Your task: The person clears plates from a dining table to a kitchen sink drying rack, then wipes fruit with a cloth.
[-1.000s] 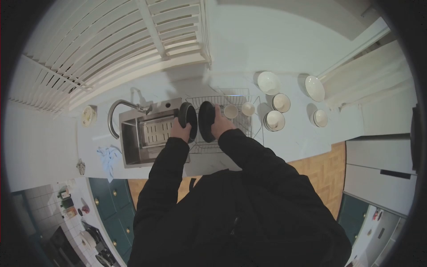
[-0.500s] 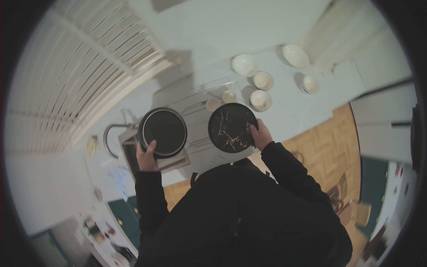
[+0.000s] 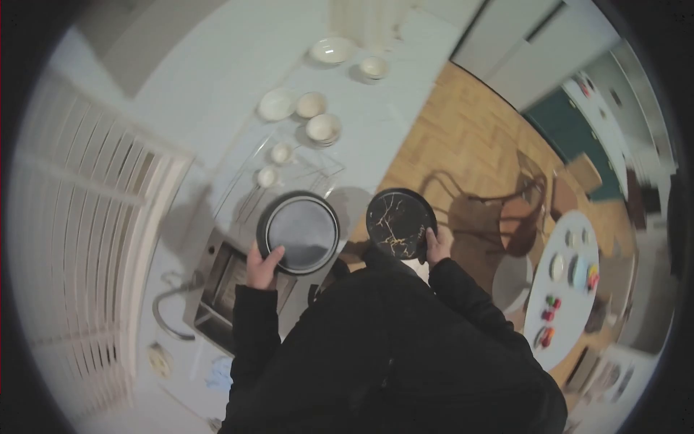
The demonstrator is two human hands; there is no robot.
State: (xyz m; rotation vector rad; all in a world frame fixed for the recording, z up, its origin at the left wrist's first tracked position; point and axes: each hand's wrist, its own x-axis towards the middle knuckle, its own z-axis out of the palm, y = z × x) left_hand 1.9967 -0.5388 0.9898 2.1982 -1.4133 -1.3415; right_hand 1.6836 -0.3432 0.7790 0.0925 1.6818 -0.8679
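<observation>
My left hand (image 3: 264, 267) is closed on the near-left edge of a round black plate (image 3: 302, 233), thumb over its rim. This plate has a raised, thick edge with a pale ring, and its face reflects light. On the other side, my right hand (image 3: 438, 244) grips the right edge of a black marbled plate (image 3: 399, 223) with gold veins. Both plates are held up in front of my body with a gap between them. The left plate overlaps the counter and the wire rack (image 3: 246, 170) in this view; the right one overlaps the wooden floor.
Left of me is a sink (image 3: 220, 289) with a curved faucet (image 3: 168, 315). White cups (image 3: 268, 176) stand by the rack, and several white bowls (image 3: 323, 128) sit farther along the counter (image 3: 390, 108). Chairs (image 3: 517, 224) and an oval white table (image 3: 564, 318) with dishes stand at right.
My body and view have turned to the right, bringing the chairs and oval table into sight. Both plates stay in my hands and have swung away from over the sink side.
</observation>
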